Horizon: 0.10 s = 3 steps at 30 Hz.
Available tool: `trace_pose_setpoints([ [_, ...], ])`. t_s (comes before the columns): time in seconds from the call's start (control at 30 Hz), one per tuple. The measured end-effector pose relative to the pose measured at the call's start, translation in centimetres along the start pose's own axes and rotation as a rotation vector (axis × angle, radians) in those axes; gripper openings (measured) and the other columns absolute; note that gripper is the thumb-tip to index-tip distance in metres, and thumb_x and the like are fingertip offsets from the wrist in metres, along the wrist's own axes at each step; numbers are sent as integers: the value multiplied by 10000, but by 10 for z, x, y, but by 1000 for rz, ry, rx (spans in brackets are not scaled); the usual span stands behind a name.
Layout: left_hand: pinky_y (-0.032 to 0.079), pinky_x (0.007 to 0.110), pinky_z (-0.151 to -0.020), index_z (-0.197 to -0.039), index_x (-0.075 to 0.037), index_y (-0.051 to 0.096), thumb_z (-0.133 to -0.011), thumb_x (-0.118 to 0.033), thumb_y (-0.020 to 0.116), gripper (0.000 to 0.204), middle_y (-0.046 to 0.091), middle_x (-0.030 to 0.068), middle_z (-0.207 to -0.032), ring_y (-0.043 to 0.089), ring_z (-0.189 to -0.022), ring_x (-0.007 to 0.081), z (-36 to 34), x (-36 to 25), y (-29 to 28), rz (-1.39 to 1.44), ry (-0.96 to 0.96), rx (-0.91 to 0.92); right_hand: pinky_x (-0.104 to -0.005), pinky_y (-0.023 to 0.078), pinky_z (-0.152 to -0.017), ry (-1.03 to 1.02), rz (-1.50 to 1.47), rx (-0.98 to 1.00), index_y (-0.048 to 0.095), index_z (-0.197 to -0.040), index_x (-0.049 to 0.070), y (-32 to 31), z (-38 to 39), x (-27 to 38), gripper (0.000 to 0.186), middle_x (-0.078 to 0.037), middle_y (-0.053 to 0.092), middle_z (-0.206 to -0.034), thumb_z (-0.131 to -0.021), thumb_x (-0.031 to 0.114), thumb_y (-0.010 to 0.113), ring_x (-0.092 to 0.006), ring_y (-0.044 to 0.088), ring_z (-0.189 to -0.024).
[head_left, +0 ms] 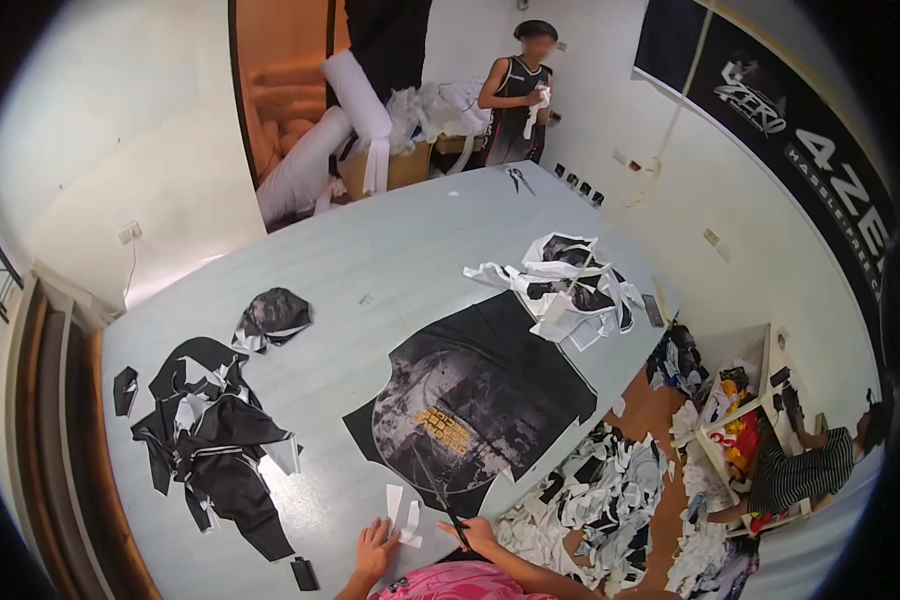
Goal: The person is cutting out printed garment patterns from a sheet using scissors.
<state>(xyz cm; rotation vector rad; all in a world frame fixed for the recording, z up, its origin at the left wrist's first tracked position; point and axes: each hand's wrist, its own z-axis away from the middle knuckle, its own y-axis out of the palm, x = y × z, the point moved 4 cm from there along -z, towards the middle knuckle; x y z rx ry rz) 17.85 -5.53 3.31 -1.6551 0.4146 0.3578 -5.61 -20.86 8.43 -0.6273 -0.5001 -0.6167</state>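
My left hand (375,548) rests on the table near its front edge, fingers spread, beside narrow white scraps (395,505). In my right hand (478,538) is a pair of black-handled scissors (450,508), with the blades reaching over the lower edge of a black fabric panel (490,385). That panel lies flat, with a grey mottled print and yellow lettering in its middle. Whether the scissor blades are apart is too small to tell.
Black cut pieces (225,430) lie at the left of the table (340,350). White-edged printed pieces (570,285) and another pair of scissors (518,180) lie farther off. Fabric scraps (600,500) cover the floor at right. One person (515,95) stands behind the table; another (810,470) is at right.
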Motion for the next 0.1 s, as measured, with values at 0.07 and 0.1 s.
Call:
trace_pose_setpoints([
  [0.07, 372, 560, -1162, -1291, -209, 721, -854, -176, 664, 443, 513, 188, -1540, 441, -1454, 400, 2, -2, 14, 222, -164, 24, -291, 561, -572, -37, 71, 20, 707, -629, 45, -15, -14, -26, 788, -45, 649, -550, -755, 823, 719, -157, 684, -504],
  [0.1, 375, 568, -1160, -1317, -210, 710, -873, -184, 661, 448, 508, 196, -1542, 439, -1456, 410, -1, -2, 19, 260, -228, 78, -294, 574, -590, -21, 69, -9, 705, -611, 48, -24, -17, -32, 792, -46, 653, -541, -763, 825, 709, -170, 697, -514],
])
